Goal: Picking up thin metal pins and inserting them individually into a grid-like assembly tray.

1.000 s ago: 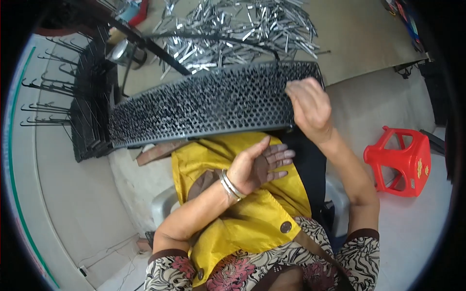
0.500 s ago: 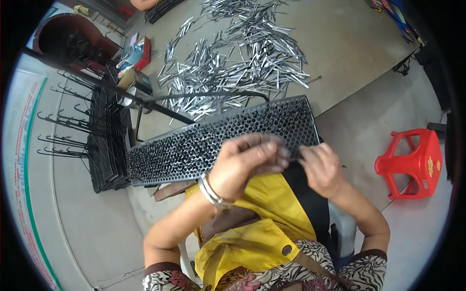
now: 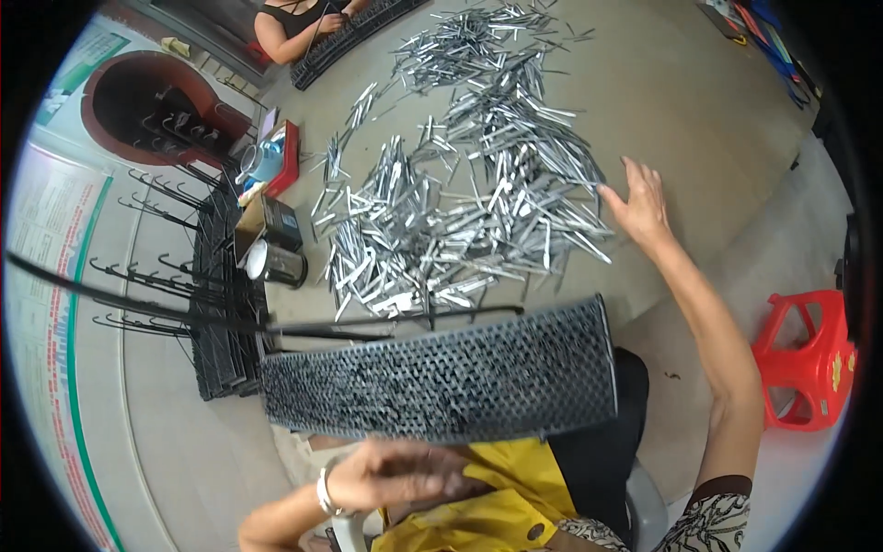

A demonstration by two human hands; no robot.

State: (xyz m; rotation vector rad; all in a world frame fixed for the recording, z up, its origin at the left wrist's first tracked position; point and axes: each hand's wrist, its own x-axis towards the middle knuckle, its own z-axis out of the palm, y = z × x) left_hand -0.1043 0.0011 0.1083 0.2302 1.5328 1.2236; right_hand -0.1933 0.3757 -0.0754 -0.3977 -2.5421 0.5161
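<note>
A long black perforated tray (image 3: 441, 373) full of small round holes lies tilted across my lap, against the table's near edge. My left hand (image 3: 400, 474), with a bracelet at the wrist, is just below the tray's front edge. Its fingers are curled in and blurred; what they hold, if anything, is hidden. My right hand (image 3: 641, 207) reaches forward over the table, thumb and fingers apart, nothing visible in it. It is beside the right edge of a large loose heap of thin silvery metal strips (image 3: 501, 189).
Black hooked racks (image 3: 221, 313) stand at the left. A metal cup (image 3: 276, 264), a small box (image 3: 269, 224) and a red tray (image 3: 291, 156) line the table's left edge. A red stool (image 3: 805, 359) stands right. Another person's hand (image 3: 329, 23) works at a far black tray.
My right hand has left the tray and moved forward to the strips, its fingers spreading. My left hand has dropped back below the tray. The view has shifted, bringing more of the far person in.
</note>
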